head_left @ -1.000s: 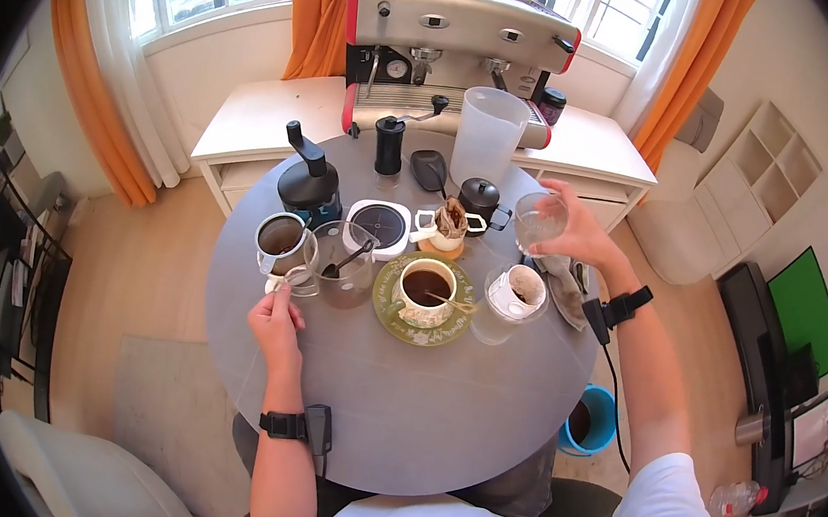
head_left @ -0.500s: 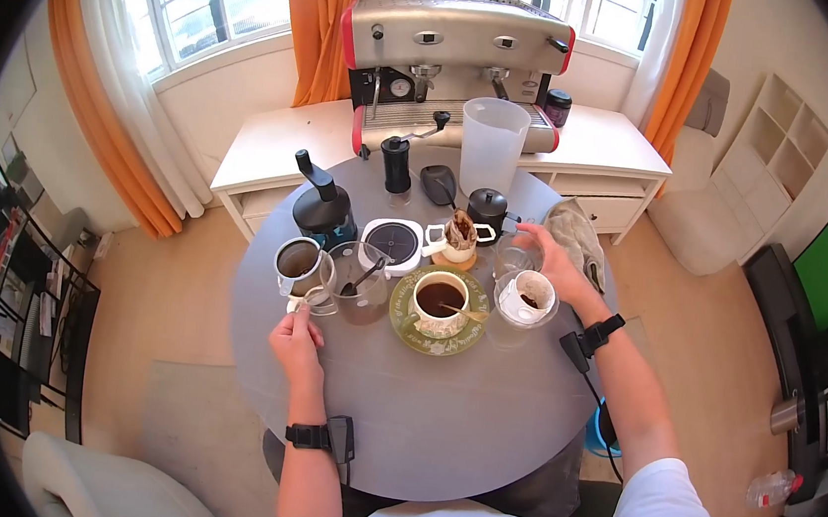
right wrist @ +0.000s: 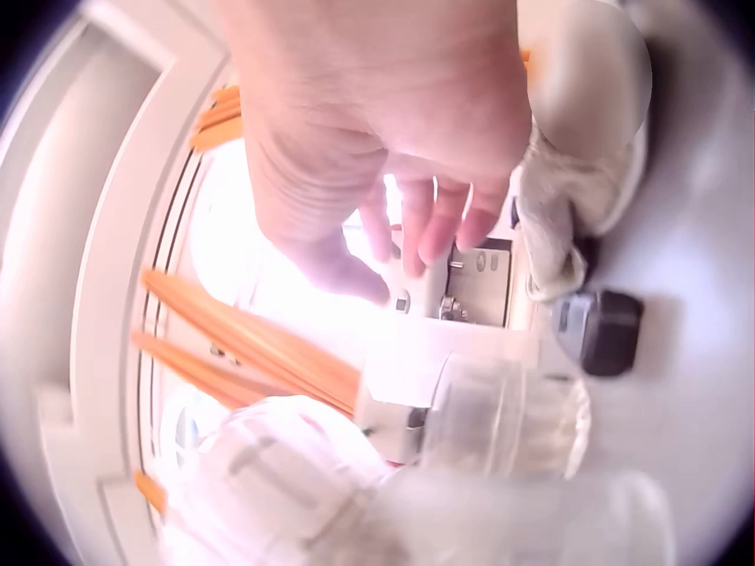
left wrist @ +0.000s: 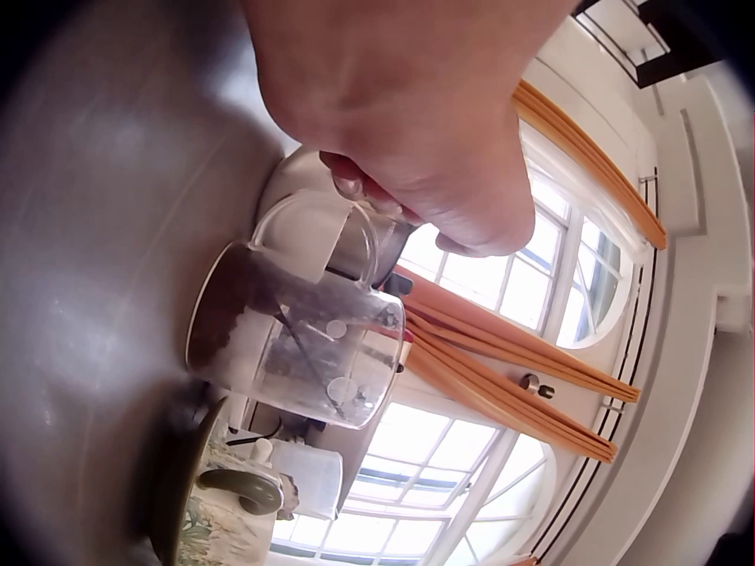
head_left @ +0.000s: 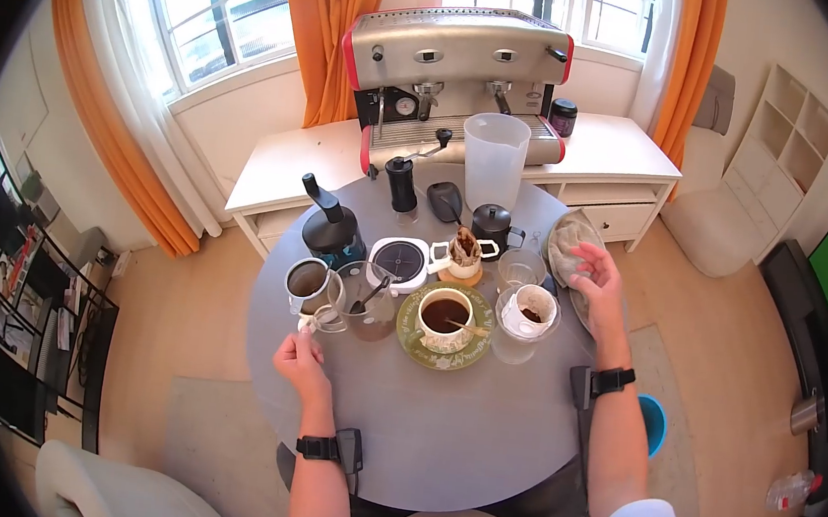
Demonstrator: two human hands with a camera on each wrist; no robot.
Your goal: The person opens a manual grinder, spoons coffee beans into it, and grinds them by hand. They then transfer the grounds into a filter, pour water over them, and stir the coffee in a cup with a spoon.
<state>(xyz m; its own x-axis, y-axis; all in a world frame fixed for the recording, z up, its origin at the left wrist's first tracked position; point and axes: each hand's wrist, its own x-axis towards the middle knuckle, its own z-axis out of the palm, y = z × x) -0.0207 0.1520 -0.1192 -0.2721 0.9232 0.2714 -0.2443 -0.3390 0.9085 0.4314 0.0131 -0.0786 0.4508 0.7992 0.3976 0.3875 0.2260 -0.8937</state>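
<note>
My left hand (head_left: 302, 362) pinches the handle of a small pitcher (head_left: 306, 284) at the table's left side. Right beside it stands a clear glass mug (head_left: 377, 327) with a dark spoon (head_left: 370, 296) inside. Over the right side, my right hand (head_left: 599, 284) is raised with fingers spread loosely and nothing in its grasp. Near it a clear drinking glass (head_left: 521, 266) stands on the table, behind a white cup (head_left: 530, 311) set in a clear glass vessel and holding dark grounds. A crumpled beige cloth (head_left: 572, 239) lies beyond the right hand.
A cup of dark coffee (head_left: 445, 316) with a spoon sits on a green saucer (head_left: 425, 355). Behind are a scale (head_left: 401, 262), grinders (head_left: 334, 236), a drip bag (head_left: 466, 247), a black pot (head_left: 492, 224) and a tall translucent pitcher (head_left: 494, 162). An espresso machine (head_left: 463, 59) stands at the back.
The right hand lowered the drinking glass onto the table behind the white cup, released it, and moved right. The left hand keeps its hold on the small pitcher's handle.
</note>
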